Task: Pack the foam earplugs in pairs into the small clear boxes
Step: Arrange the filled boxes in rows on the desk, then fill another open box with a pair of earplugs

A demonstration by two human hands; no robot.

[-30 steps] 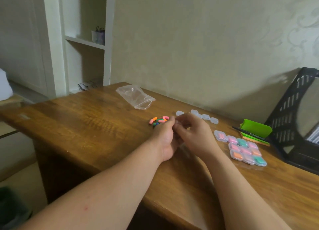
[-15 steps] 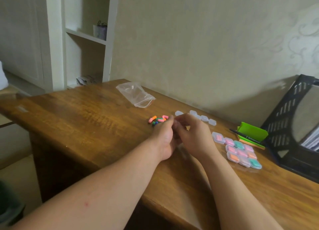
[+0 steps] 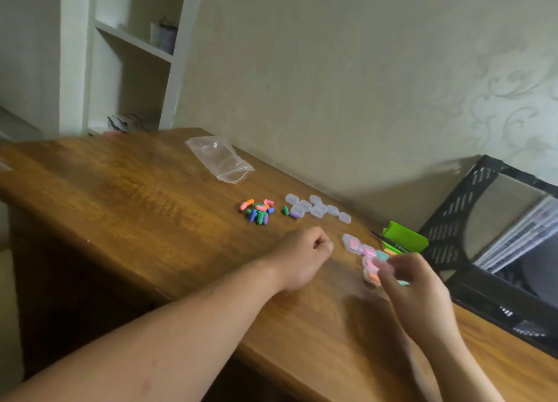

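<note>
In the head view, the left hand (image 3: 302,255) rests mid-frame on the wooden table (image 3: 136,190), curled into a fist with nothing showing in it, just below the loose foam earplugs (image 3: 258,211) and the empty clear boxes (image 3: 317,207). Right of it, the blurred right hand (image 3: 415,287) hovers over the filled boxes (image 3: 354,246); whether it grips one I cannot tell.

One zip bag (image 3: 222,160), about eight empty clear boxes (image 3: 317,212), two stray earplugs (image 3: 285,210), a pile (image 3: 258,211) of roughly ten; my right hand (image 3: 416,290) hides some filled boxes (image 3: 352,244).
</note>
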